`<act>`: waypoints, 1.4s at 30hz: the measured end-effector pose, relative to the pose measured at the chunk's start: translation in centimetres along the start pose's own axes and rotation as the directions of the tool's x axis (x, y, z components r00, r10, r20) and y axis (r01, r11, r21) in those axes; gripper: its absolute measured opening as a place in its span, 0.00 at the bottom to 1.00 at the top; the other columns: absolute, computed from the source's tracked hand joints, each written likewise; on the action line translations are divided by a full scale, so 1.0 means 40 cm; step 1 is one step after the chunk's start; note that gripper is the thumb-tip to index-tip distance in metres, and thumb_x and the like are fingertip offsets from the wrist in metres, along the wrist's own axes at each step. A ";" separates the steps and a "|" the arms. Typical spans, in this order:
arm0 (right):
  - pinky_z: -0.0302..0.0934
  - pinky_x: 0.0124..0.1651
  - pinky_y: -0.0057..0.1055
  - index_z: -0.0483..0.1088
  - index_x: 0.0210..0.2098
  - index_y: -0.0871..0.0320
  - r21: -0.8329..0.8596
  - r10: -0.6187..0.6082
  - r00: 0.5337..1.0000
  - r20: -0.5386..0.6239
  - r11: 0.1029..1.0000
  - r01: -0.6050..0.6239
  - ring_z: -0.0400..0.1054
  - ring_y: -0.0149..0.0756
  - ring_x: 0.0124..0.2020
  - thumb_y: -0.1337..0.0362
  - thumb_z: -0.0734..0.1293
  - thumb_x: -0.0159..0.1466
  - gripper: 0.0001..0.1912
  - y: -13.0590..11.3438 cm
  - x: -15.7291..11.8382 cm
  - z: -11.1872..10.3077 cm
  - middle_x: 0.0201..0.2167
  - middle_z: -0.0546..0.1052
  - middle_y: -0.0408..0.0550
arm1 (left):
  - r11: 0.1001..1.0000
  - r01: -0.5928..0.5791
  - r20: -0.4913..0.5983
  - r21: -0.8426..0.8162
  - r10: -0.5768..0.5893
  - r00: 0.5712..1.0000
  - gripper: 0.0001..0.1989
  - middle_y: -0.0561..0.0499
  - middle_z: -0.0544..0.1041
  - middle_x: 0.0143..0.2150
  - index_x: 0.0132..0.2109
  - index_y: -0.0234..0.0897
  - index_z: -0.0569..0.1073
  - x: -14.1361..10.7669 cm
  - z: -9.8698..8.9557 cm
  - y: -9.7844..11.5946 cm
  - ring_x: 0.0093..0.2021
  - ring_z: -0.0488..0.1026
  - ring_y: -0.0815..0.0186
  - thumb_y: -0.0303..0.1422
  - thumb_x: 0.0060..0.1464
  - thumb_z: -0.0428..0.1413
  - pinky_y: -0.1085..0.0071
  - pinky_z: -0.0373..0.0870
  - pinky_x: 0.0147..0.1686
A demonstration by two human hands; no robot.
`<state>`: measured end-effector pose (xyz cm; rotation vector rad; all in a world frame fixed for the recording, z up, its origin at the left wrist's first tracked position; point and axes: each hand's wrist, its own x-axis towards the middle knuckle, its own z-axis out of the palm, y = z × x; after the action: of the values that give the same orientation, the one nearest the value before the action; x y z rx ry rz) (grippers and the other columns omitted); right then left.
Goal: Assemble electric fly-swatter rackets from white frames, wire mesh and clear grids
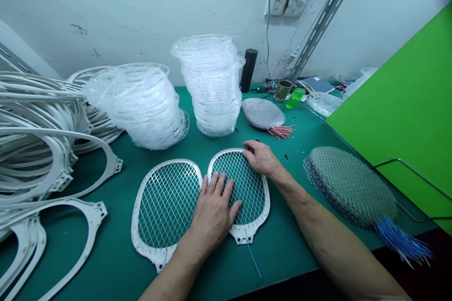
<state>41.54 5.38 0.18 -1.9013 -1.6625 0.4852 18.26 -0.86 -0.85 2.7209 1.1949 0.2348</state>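
Your left hand (212,211) lies open and flat, gripping nothing, on a white oval plastic racket frame with wire mesh (251,193); your right hand (260,157), also open, rests on its top rim. A matching white oval plastic racket frame (165,204) lies just beside it on the green table mat (116,263).

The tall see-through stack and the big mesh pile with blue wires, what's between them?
In the head view, a smaller gray mesh pile with pink wires lies between them, on the green mat.
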 end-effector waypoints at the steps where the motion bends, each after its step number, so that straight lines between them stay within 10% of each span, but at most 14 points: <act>1: 0.66 0.50 0.33 0.77 0.52 0.60 -0.004 0.012 1.000 0.002 1.000 -0.012 0.75 0.40 0.43 0.66 0.68 0.65 0.16 -0.001 -0.001 -0.002 0.44 0.82 0.52 | 1.000 0.002 0.003 -0.001 -0.002 1.000 0.30 0.40 0.63 0.73 0.70 0.38 0.66 0.000 -0.001 0.001 0.74 0.55 0.46 0.49 0.69 0.47 0.40 0.52 0.71; 26: 0.58 0.38 0.29 0.83 0.33 0.57 -0.157 0.088 0.996 0.008 0.984 -0.085 0.74 0.37 0.36 0.60 0.70 0.66 0.10 -0.014 -0.001 -0.004 0.33 0.84 0.49 | 0.997 -0.023 -0.038 0.079 0.026 0.999 0.29 0.37 0.65 0.72 0.69 0.35 0.67 0.003 -0.001 0.008 0.73 0.56 0.42 0.46 0.69 0.50 0.38 0.54 0.70; 31: 0.61 0.34 0.28 0.79 0.27 0.59 0.112 0.153 0.988 0.023 0.982 -0.155 0.72 0.35 0.28 0.62 0.70 0.65 0.12 -0.006 0.000 -0.013 0.23 0.78 0.45 | 0.997 -0.020 0.000 0.078 0.020 1.000 0.30 0.38 0.66 0.71 0.69 0.34 0.67 0.008 -0.009 0.011 0.73 0.57 0.42 0.47 0.69 0.49 0.39 0.52 0.71; 37: 0.67 0.24 0.27 0.74 0.29 0.62 0.716 0.369 0.856 0.361 0.479 -0.508 0.68 0.31 0.20 0.64 0.72 0.66 0.10 -0.009 -0.013 -0.053 0.20 0.75 0.44 | 0.996 -0.008 0.027 0.086 0.006 1.000 0.30 0.39 0.65 0.71 0.70 0.35 0.67 0.010 -0.009 0.013 0.74 0.55 0.44 0.48 0.70 0.47 0.41 0.50 0.72; 42: 0.76 0.30 0.36 0.74 0.37 0.63 0.733 0.363 0.808 0.464 0.355 -0.581 0.75 0.36 0.26 0.68 0.69 0.68 0.04 0.002 -0.075 -0.092 0.27 0.79 0.50 | 0.997 -0.012 0.014 0.076 0.011 1.000 0.31 0.40 0.65 0.72 0.70 0.35 0.66 0.006 -0.001 0.009 0.74 0.54 0.45 0.50 0.70 0.45 0.42 0.48 0.73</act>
<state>43.35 1.80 2.72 -1.4815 -0.6007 1.5082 18.68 -0.92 -0.73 2.7906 1.2089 0.1752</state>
